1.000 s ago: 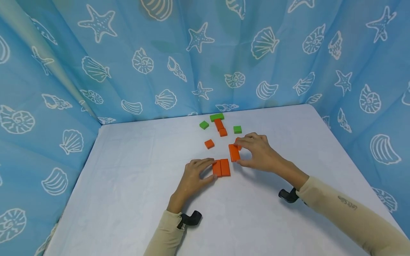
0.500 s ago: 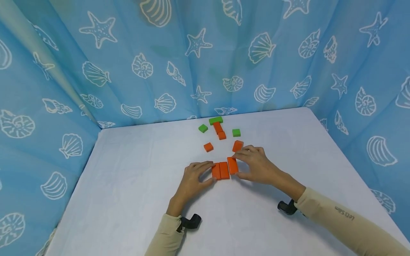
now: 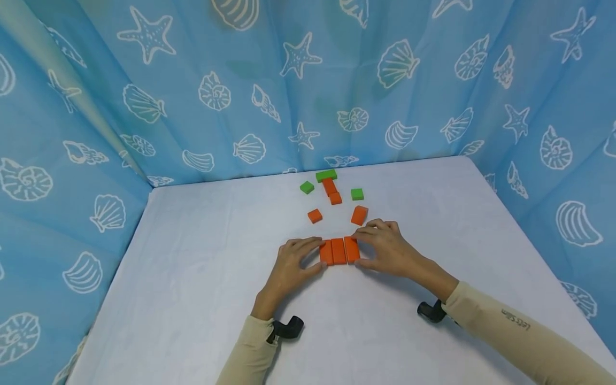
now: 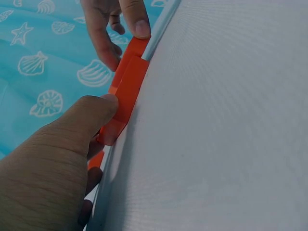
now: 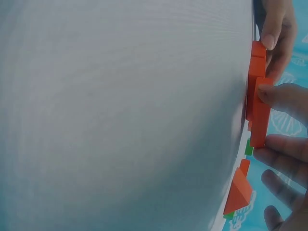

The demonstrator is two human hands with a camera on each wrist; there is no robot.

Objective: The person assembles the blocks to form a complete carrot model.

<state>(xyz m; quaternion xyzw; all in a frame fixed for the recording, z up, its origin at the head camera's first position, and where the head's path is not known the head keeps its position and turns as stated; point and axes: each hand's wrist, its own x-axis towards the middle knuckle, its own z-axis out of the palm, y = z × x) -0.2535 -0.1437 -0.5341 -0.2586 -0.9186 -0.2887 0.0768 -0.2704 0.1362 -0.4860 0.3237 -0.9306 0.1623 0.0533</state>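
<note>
Three flat orange rectangular blocks lie side by side on the white table in the head view. My left hand (image 3: 289, 267) holds the left block (image 3: 326, 252) by its ends, thumb at the near end and fingers at the far one. Beside it lies the middle block (image 3: 339, 251), with neither hand's fingers round it. Thumb and fingers of my right hand (image 3: 389, 248) pinch the right block (image 3: 352, 249), with a thin gap to the middle one. In the right wrist view this pinched block (image 5: 261, 115) overlaps the others, the thumb on its near end.
Beyond the row lie a small orange block (image 3: 315, 216) and a slanted orange block (image 3: 359, 215). Farther back, an orange strip (image 3: 329, 186) meets a long green block (image 3: 326, 175); small green blocks (image 3: 307, 187) lie to either side. A shell-patterned curtain (image 3: 298, 107) stands behind the table (image 3: 192, 299).
My right hand has brought its orange block toward me and left, into line beside the other two. The slanted block behind it now shows fully. My left hand has stayed in place.
</note>
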